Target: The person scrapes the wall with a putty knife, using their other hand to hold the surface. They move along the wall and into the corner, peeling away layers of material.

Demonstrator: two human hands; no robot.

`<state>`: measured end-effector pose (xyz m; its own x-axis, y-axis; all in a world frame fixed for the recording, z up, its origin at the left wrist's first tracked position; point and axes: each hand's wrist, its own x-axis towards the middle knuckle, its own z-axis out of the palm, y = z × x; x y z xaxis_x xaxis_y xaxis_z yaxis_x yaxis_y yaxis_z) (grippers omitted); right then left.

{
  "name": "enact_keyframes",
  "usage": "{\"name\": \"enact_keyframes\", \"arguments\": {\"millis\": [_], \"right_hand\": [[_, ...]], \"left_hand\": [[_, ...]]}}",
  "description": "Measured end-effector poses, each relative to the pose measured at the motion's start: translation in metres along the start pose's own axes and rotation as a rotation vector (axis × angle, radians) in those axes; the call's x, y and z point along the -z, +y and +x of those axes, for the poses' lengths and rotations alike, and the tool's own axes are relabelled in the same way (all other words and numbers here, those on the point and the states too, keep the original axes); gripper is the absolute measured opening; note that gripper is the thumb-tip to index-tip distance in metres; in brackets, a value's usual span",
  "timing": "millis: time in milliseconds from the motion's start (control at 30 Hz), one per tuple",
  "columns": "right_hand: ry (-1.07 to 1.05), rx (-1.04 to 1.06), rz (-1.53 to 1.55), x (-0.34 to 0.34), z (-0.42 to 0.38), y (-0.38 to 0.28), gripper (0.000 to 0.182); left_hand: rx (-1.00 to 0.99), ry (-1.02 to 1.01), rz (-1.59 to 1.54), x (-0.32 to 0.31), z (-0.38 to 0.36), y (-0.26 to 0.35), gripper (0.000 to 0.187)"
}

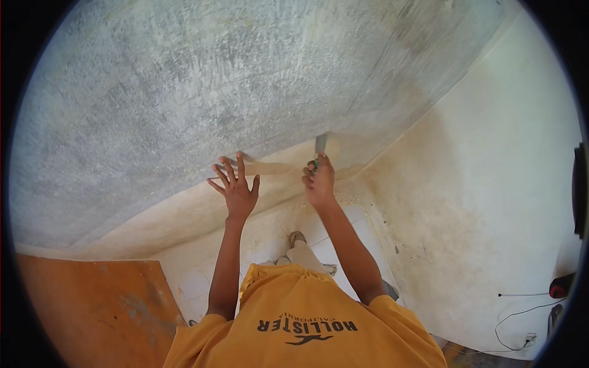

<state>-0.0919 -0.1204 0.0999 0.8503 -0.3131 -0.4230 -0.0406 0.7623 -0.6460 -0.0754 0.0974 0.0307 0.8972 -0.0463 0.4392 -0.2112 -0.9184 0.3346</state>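
A scraper [321,143] with a flat grey blade is in my right hand [320,181], whose fingers are wrapped round its handle. The blade's end meets the rough grey wall [245,80] near the lower border of the grey coating. To the left, my left hand [238,191] has its fingers spread, fingertips at the wall by that same border, and it holds nothing. Below the border runs a smoother cream band [184,218] of wall. Most of the scraper's handle is hidden by my fingers.
An orange panel [104,300] with grey marks stands at the lower left. A pale, stained side wall [478,159] rises on the right. At the lower right are a socket with a plug [529,338], a black cable and a red-and-black object [561,286]. Floor tiles show below.
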Motion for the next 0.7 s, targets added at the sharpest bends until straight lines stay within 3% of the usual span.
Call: {"name": "enact_keyframes", "arguments": {"millis": [67,333,433,567,700], "right_hand": [[-0.12,-0.034,-0.004,-0.016,-0.025,0.013,0.011],[-0.067,0.087,-0.056,0.01,-0.016,0.02,0.012],[-0.026,0.137,-0.034,0.003,-0.022,0.031,0.02],[-0.091,0.111,-0.017,-0.023,-0.042,0.045,0.035],[0.006,0.04,0.063,-0.018,-0.011,0.036,0.027]], "left_hand": [[0.003,-0.022,-0.013,0.005,-0.001,0.0,0.085],[-0.033,-0.032,-0.176,0.037,-0.01,-0.009,0.08],[0.008,0.138,-0.187,0.044,-0.009,-0.008,0.08],[-0.029,0.144,-0.204,0.037,-0.005,-0.005,0.087],[-0.017,0.088,-0.161,0.017,0.006,-0.015,0.092]]}}
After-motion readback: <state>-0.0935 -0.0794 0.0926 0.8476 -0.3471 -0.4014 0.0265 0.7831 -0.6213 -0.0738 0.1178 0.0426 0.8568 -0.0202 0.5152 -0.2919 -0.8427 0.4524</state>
